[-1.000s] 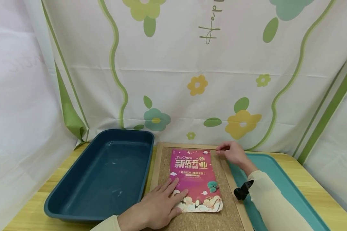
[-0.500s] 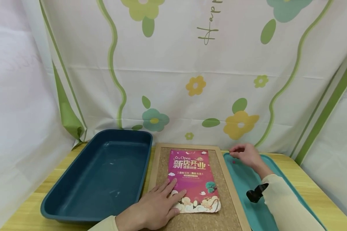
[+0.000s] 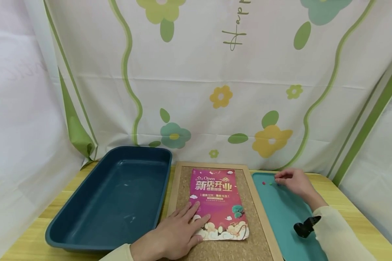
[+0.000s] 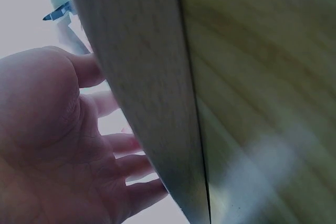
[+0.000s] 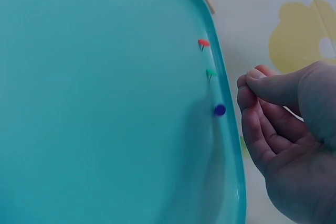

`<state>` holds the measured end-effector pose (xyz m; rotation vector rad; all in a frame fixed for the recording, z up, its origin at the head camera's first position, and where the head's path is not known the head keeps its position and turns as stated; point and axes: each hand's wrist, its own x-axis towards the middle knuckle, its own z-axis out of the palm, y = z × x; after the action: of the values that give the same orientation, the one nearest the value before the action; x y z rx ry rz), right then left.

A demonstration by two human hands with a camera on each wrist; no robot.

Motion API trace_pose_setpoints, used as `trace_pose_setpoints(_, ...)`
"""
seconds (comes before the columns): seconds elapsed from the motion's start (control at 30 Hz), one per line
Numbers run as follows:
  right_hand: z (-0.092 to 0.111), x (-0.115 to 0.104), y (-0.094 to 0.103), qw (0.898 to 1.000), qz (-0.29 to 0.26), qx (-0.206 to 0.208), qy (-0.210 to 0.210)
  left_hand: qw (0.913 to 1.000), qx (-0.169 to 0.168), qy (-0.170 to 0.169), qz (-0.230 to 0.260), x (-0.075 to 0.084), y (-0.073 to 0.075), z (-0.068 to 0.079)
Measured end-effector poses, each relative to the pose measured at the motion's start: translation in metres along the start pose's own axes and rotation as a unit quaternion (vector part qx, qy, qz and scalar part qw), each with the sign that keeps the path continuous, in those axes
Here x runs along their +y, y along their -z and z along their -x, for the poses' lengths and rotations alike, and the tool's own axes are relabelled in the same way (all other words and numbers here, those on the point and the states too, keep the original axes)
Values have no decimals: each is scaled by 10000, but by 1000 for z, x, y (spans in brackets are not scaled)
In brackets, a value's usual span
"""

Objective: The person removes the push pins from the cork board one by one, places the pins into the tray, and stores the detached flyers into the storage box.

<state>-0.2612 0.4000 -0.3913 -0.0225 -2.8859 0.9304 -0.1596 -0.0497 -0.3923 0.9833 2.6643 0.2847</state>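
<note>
My left hand [image 3: 173, 233] lies spread on the lower left of a red and purple poster [image 3: 217, 203], pressing it against a framed cork board [image 3: 261, 235]. In the left wrist view, the board's wooden edge hides the fingertips of my left hand [image 4: 68, 135]. My right hand [image 3: 295, 183] hovers at the far end of a teal tray [image 3: 290, 217], fingers loosely bent. In the right wrist view, red [image 5: 203, 42], green [image 5: 211, 72] and blue push pins [image 5: 220, 110] lie along the tray's rim beside my right hand [image 5: 283, 124]. Nothing shows between its thumb and fingertips.
A deep dark blue bin [image 3: 111, 203] stands left of the board. The wooden table [image 3: 356, 206] shows around the tray. A white flowered cloth [image 3: 196, 90] hangs close behind the board and the tray.
My right hand has moved right, from the poster's upper right corner to over the tray, uncovering the pins. My left hand has stayed on the poster.
</note>
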Motion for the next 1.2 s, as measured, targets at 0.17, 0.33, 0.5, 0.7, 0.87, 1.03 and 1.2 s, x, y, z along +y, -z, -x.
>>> trace_pose_setpoints(0.17,8,10,2,9999,49,-21,85,10000,-8,-7,28,-1,-1,0)
trace_pose_setpoints(0.33,12,12,-1,9997,9,-253,2,10000,14,-17,-21,-2,0,2)
trace_pose_setpoints(0.5,13,11,-2,9991,64,-418,-80,10000,1,8,-17,-2,1,3)
trace_pose_setpoints(0.7,14,17,1,9986,125,-502,-101,10000,-33,5,-14,-1,1,2)
trace_pose_setpoints(0.87,13,19,2,9985,238,-475,-92,10000,-37,-9,-43,1,1,0)
trace_pose_setpoints(1.03,13,21,2,9983,184,-540,-86,10000,-77,27,-52,2,2,0)
trace_pose_setpoints(1.2,10,21,3,9973,-68,-684,-248,9999,-102,94,1,4,4,2)
